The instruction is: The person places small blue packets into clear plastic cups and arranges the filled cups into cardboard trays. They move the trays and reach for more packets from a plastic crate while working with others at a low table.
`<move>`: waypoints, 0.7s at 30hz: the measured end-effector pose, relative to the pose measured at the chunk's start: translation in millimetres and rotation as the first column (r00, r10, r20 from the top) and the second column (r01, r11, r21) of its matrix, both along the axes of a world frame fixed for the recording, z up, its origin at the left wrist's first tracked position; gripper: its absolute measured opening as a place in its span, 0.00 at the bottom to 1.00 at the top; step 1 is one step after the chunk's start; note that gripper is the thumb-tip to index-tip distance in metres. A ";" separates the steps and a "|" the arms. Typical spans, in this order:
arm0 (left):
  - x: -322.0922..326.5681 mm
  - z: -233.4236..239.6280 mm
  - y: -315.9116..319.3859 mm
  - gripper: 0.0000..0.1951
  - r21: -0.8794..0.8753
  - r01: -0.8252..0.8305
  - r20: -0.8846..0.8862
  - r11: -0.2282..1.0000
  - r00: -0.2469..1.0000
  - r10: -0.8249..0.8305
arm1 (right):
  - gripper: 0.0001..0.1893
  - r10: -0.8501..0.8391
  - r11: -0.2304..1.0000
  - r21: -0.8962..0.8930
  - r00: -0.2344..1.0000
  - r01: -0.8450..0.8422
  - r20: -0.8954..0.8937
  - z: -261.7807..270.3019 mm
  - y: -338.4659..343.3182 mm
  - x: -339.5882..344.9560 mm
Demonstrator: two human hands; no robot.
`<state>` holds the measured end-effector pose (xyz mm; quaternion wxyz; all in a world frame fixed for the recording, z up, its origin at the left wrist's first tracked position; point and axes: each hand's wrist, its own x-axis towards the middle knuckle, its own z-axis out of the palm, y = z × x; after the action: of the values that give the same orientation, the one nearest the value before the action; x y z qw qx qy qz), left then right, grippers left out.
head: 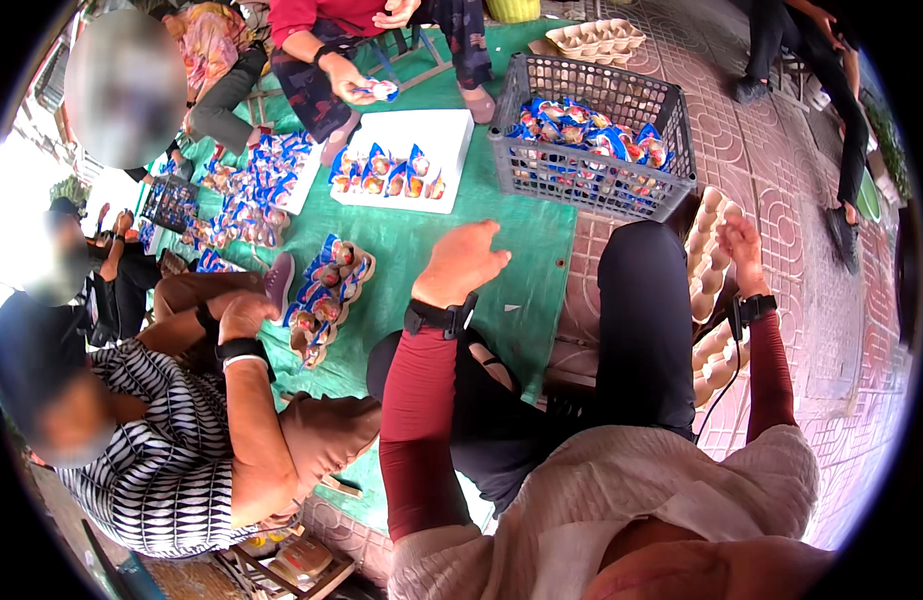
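Observation:
My left hand (463, 259) hovers over the green ground sheet (525, 289), its thumb and index finger apart and nothing visible in it. To its upper left lies a white foam block (401, 133) bearing several blue-printed packets (379, 171) with rounded contents. Past my right knee is my right hand (742, 247), raised with loosely bent fingers and no object visible in them. It is nearest a pulp egg tray (707, 262); contact cannot be made out. Ahead stands a black plastic crate (596, 178), partly filled with similar packets (589, 131).
Another egg tray (325, 304) on the left holds packets beside a co-worker's arm (255, 420). Across the sheet, a second co-worker's hand (350, 81) holds a packet (382, 88). A packet pile (255, 187) lies farther left. Stacked pulp trays (595, 39) lie behind the crate.

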<state>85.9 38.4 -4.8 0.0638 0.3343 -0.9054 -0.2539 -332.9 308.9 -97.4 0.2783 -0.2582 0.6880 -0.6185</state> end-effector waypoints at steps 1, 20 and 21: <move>3.4 -1.3 2.0 0.23 -0.030 0.013 0.009 0.999 1.000 -0.013 | 0.13 0.042 0.995 -0.089 0.993 -0.051 -0.107 47.8 -26.2 33.7; 4.4 -10.0 37.7 0.16 -0.041 0.070 -0.014 0.997 0.997 -0.071 | 0.15 0.394 -0.096 -0.068 0.024 -0.993 -0.919 232.8 -104.7 292.1; -0.4 -12.5 37.5 0.15 -0.087 0.082 -0.047 0.993 0.995 -0.087 | 0.15 0.395 -0.072 -0.066 0.032 -0.995 -0.918 231.0 -108.9 290.5</move>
<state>85.5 75.9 -17.3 0.0900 0.2861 -0.9268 -0.2260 -42.4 200.0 133.6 0.1780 -0.8988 0.0828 -0.3920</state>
